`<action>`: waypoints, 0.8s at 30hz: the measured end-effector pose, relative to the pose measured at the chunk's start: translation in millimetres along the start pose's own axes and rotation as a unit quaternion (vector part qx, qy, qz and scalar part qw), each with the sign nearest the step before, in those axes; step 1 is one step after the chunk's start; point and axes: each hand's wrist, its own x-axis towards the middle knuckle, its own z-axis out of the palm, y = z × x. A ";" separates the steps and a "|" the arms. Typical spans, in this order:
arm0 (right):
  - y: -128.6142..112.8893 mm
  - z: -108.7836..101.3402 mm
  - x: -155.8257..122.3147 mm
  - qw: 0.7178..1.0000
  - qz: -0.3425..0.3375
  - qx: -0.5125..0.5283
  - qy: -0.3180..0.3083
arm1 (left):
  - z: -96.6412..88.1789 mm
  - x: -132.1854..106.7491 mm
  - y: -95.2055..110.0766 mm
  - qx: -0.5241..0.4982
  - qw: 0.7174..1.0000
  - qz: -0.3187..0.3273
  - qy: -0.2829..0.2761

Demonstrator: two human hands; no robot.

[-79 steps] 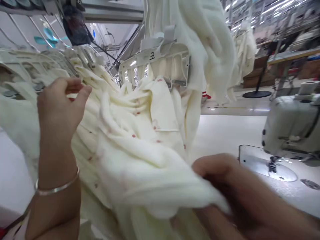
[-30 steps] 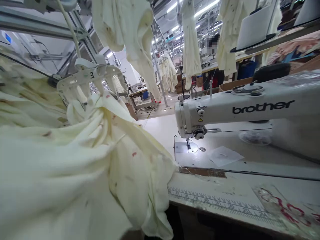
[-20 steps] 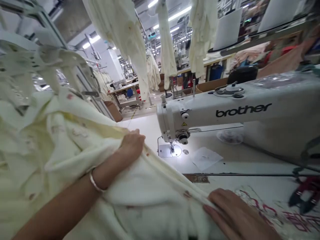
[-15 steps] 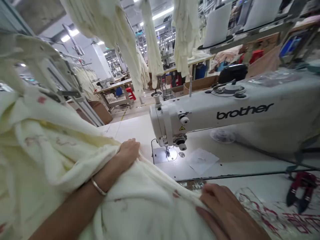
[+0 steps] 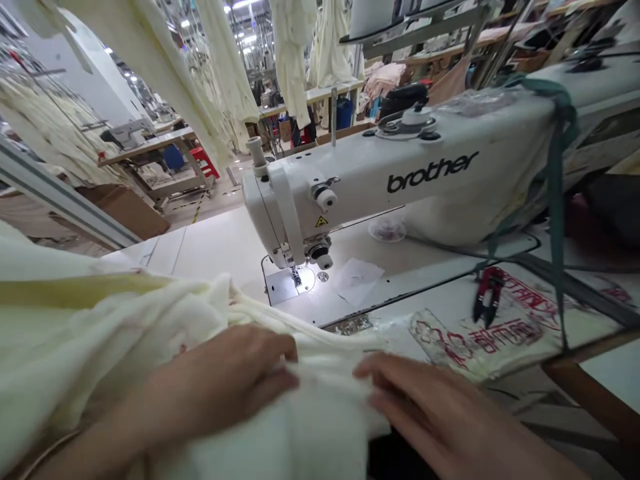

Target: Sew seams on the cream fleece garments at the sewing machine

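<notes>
A pale cream fabric piece (image 5: 125, 313) with small reddish marks spreads over the table's left front and hangs toward me. My left hand (image 5: 235, 373) pinches its edge between thumb and fingers, slightly blurred. On the right, my right hand (image 5: 410, 393) grips the same fabric with bent fingers, a short stretch of cloth running between the two hands. Beyond them stands a white Brother sewing machine (image 5: 360, 173). Its lit needle area (image 5: 299, 277) lies past the cloth, which is not under the presser foot.
Red-handled thread snips (image 5: 489, 293) rest on the table's right part, over red lettering. A white scrap (image 5: 360, 280) lies beside the needle plate. Cream garments (image 5: 230, 60) hang behind the machine. A green strap (image 5: 557, 167) drapes over the machine's right end.
My left hand has moved back toward me and closer to my right hand, gathering fabric. The view has shifted rightward, so the machine appears further left and higher.
</notes>
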 end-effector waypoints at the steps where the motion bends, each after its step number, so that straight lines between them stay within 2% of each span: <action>1: 1.4 -4.0 10.5 0.999 0.032 -0.028 -0.010 | 2.8 10.6 -4.6 0.036 0.999 -0.023 0.002; 4: 4.6 -13.8 39.1 0.993 0.083 -0.072 -0.041 | 14.1 38.0 -5.6 0.128 0.990 -0.067 0.004; 8: 12.6 -18.1 52.9 0.997 0.057 -0.037 -0.040 | 25.0 53.6 18.9 0.201 0.973 -0.017 0.108; 10: 19.2 -18.4 53.9 0.998 0.033 -0.028 -0.035 | 27.4 60.3 29.4 0.165 0.980 0.003 0.109; 12: 25.1 -19.5 54.8 0.999 0.011 -0.020 -0.041 | 29.0 67.9 31.8 0.103 0.992 0.002 0.076; 15: 28.3 -24.5 57.6 0.998 -0.015 0.012 -0.065 | 31.2 74.4 22.6 0.032 0.997 0.007 0.074; 20: 21.7 -34.9 66.9 0.992 -0.023 0.034 -0.118 | 30.6 67.3 6.4 -0.045 0.994 0.053 0.087; 24: 14.3 -44.8 74.2 0.990 -0.019 0.041 -0.133 | 27.6 62.5 3.9 -0.099 0.991 0.037 0.083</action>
